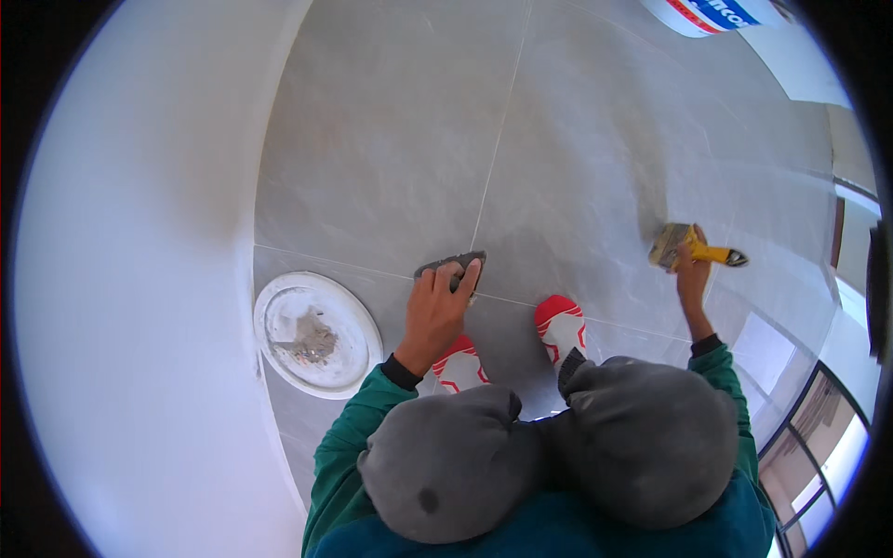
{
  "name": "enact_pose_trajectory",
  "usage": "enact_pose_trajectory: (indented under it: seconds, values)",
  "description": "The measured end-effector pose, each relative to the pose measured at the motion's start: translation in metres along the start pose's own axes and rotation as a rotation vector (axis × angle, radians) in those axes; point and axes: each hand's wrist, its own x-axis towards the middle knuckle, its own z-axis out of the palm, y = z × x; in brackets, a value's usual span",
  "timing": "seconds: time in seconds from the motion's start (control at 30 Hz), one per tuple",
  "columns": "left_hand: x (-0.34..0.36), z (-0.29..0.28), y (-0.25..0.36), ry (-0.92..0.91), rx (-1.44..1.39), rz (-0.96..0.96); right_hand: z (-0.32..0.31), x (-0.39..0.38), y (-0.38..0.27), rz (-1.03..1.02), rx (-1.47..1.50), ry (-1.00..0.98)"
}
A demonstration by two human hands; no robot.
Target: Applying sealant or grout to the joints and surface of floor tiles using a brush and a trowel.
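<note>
Two hands, two tools, one round lid, one partly visible bucket and two socked feet are counted. A dark flat tool point(451, 264) is gripped by the left hand point(437, 312), held just ahead of the knuckles under the fingertips, near a crossing of grout lines. A brush point(672, 245) is clasped by the right hand point(691, 279) near the base of its yellow handle; its bristles are turned leftward, and whether the floor is touched by them cannot be told. Grey debris point(314, 339) is held in the white lid point(369, 358), which is set left of the left hand, close beside the white wall point(121, 279). The tiled floor point(400, 121) is bounded on the left by this wall; room is given ahead, between wall and bucket point(688, 19), and between the hands, above the socked feet point(562, 327).
</note>
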Motion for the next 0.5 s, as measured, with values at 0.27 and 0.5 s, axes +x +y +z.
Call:
enact_pose_trajectory:
  seconds: [0.27,0.5]
  values:
    - [0.014,-0.001,0.019,-0.062,-0.007,-0.126,0.358,0.085,-0.103,-0.290,-0.131,-0.251]
    - [-0.021,-0.037,-0.002,-0.045,0.122,-0.370,0.292,0.079,-0.167,-0.710,-0.406,-0.815]
